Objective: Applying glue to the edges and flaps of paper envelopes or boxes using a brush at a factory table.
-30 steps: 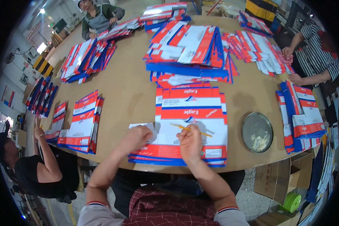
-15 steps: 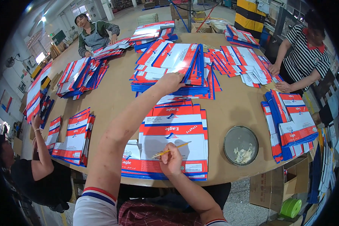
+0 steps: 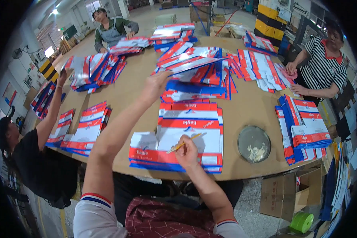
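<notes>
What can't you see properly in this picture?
- Head view: left hand reaches the far stack of flat cartons; its fingertips hide behind the sheets, so its grip is unclear.
- Right hand hides the lower end of the thin yellow stick.
- White bits in the round metal dish: too small to identify.

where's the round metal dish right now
In the head view the dish sits on the table near its front edge, right of the flat box stack under the right hand.
</notes>
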